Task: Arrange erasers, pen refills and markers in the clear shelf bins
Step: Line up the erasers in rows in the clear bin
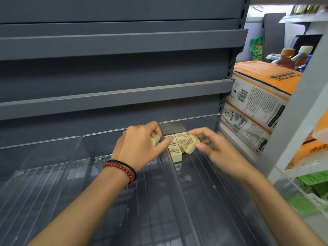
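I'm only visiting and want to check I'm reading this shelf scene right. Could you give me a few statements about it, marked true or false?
1. The left hand grips a cream eraser. True.
2. The right hand holds nothing. False: it pinches a tilted eraser.
3. The left wrist is bare. False: it wears a red bead bracelet and a black band.
4. Several placed erasers already lie in the clear bin. True.
5. Orange-and-white boxes stand to the right of the shelf. True.
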{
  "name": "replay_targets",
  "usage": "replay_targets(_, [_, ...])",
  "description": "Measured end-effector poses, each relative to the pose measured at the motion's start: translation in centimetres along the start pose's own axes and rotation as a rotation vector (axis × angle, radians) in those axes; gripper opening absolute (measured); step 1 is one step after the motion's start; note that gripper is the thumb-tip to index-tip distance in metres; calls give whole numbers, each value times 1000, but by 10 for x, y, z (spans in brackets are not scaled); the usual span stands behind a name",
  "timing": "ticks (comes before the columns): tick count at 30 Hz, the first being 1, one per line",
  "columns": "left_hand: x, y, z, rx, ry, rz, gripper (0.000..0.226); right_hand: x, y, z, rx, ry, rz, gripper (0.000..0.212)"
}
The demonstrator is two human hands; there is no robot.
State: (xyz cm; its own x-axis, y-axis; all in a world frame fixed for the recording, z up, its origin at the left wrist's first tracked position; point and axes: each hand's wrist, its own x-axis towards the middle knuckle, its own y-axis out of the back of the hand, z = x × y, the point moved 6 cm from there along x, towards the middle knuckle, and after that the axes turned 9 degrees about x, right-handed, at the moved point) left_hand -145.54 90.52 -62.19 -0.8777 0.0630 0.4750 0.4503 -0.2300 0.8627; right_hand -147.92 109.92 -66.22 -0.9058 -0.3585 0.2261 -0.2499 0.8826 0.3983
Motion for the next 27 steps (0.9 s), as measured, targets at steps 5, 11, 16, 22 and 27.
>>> replay_targets(5, [0,-1,-2,-54,16,38,25,-2,3,19,-227,-133,-18,32])
replay_targets(11, [-1,0,0,-79,23,63,23,-4,11,32,-423,-236,17,32])
replay_targets(16, [-2,-2,0,-56,22,64,25,-4,2,34,-372,-249,87,27])
replay_targets(22, [-1,-1,-4,-175,91,84,30,-7,-4,23,-455,-200,189,54])
replay_targets(27, [1,-1,-5,-239,136,96,42,-7,-2,15,-652,-162,145,38])
